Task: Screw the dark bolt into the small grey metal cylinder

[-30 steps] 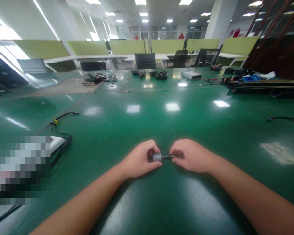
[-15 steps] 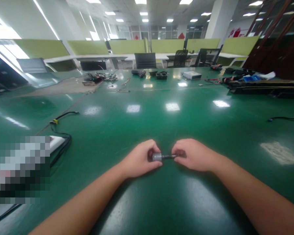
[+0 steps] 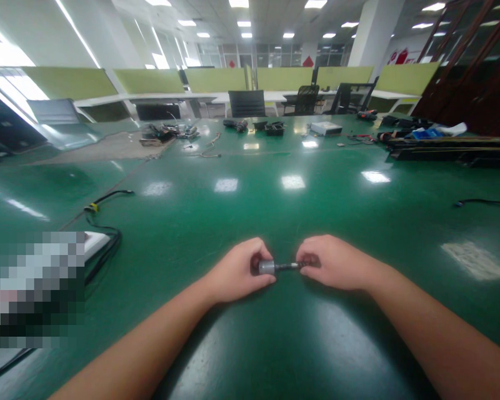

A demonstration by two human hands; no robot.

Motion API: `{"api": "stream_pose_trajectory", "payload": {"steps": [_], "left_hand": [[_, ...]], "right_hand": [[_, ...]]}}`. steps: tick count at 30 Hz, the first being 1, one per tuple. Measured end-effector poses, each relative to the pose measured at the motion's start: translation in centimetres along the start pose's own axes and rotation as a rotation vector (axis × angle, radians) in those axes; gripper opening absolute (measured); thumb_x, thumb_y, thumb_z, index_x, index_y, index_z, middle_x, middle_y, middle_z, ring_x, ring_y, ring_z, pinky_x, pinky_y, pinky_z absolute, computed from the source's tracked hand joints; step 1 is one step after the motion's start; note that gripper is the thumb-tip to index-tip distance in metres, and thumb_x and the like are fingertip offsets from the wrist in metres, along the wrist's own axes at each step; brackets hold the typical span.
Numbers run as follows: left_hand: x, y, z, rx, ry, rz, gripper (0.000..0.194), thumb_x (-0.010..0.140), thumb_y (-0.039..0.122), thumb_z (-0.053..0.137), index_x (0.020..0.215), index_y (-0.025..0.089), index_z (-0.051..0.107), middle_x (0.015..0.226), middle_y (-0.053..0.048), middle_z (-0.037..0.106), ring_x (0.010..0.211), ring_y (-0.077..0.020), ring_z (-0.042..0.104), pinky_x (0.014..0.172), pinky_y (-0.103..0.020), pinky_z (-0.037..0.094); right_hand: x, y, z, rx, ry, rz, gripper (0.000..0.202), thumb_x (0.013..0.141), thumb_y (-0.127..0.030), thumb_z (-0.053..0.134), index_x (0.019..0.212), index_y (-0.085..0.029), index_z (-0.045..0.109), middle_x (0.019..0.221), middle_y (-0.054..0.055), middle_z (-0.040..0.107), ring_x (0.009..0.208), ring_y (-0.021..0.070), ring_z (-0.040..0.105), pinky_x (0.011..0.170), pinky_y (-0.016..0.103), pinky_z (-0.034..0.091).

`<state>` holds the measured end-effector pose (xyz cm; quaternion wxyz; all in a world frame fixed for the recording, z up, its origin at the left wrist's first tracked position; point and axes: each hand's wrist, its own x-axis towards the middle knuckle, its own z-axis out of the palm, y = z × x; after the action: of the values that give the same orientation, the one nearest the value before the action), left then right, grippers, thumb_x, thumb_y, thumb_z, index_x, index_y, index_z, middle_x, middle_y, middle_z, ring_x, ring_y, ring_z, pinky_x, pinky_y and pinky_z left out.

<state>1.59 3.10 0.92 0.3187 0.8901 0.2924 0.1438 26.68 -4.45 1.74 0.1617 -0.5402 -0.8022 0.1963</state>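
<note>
My left hand (image 3: 244,269) is closed around a short grey metal cylinder (image 3: 267,268), thumb below and fingers above. A thin dark rod (image 3: 284,266) runs straight out of the cylinder's right end, with a shiny section near its far end. Thumb and fingers of my right hand (image 3: 331,262) pinch that far end, where a dark ridged part shows between them. Cylinder and rod lie level in one line, low over the green tabletop (image 3: 250,216). What kind of part this is I cannot make out; my fingers cover both ends.
At left, a white box (image 3: 96,241), partly blurred out, has black cables (image 3: 115,239) beside it. Another black cable (image 3: 485,201) lies at right. Along the far side are tangled parts (image 3: 170,132), a drill-like tool (image 3: 235,125), a white box-shaped device (image 3: 325,128) and long black bars (image 3: 450,150).
My right hand has shifted slightly to the right along the rod's line, and a little more of the rod's shiny section shows. The left hand and cylinder have stayed put.
</note>
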Motion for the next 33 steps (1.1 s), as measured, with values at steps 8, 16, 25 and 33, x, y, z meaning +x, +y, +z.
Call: {"api": "stream_pose_trajectory", "payload": {"steps": [8, 16, 25, 33], "left_hand": [[0.0, 0.2, -0.1, -0.004, 0.006, 0.005, 0.023, 0.074, 0.023, 0.078, 0.087, 0.018, 0.060, 0.084, 0.000, 0.060, 0.075, -0.0160, 0.056, 0.066, -0.026, 0.042], [0.1, -0.2, 0.1, 0.002, 0.022, 0.029, 0.022, 0.074, 0.023, 0.077, 0.087, 0.019, 0.060, 0.085, 0.000, 0.060, 0.075, -0.0159, 0.056, 0.066, -0.026, 0.042], [0.1, -0.6, 0.1, -0.037, 0.036, 0.045, 0.022, 0.089, 0.039, 0.067, 0.093, 0.018, 0.065, 0.080, 0.000, 0.061, 0.070, -0.0135, 0.055, 0.064, -0.024, 0.043], [0.1, -0.7, 0.2, -0.035, 0.043, 0.004, 0.025, 0.082, 0.040, 0.074, 0.090, 0.018, 0.067, 0.078, 0.000, 0.063, 0.069, -0.0131, 0.057, 0.062, -0.023, 0.044]], "right_hand": [[-0.3, 1.0, -1.0, 0.005, -0.041, 0.044, 0.007, 0.080, -0.018, 0.072, 0.086, -0.021, 0.074, 0.081, 0.001, 0.068, 0.072, 0.0144, 0.060, 0.064, 0.026, 0.041], [1.0, -0.2, 1.3, 0.122, 0.031, 0.005, 0.007, 0.084, -0.020, 0.072, 0.091, -0.020, 0.074, 0.081, 0.000, 0.068, 0.070, 0.0125, 0.058, 0.064, 0.025, 0.040], [2.3, -1.5, 3.7, 0.076, 0.138, -0.123, 0.011, 0.090, -0.023, 0.067, 0.099, -0.020, 0.073, 0.093, 0.004, 0.071, 0.091, 0.0182, 0.061, 0.081, 0.031, 0.043], [2.0, -1.5, 3.6, 0.071, 0.154, -0.124, 0.007, 0.087, -0.023, 0.069, 0.093, -0.020, 0.069, 0.088, 0.002, 0.069, 0.085, 0.0172, 0.058, 0.077, 0.030, 0.041]]}}
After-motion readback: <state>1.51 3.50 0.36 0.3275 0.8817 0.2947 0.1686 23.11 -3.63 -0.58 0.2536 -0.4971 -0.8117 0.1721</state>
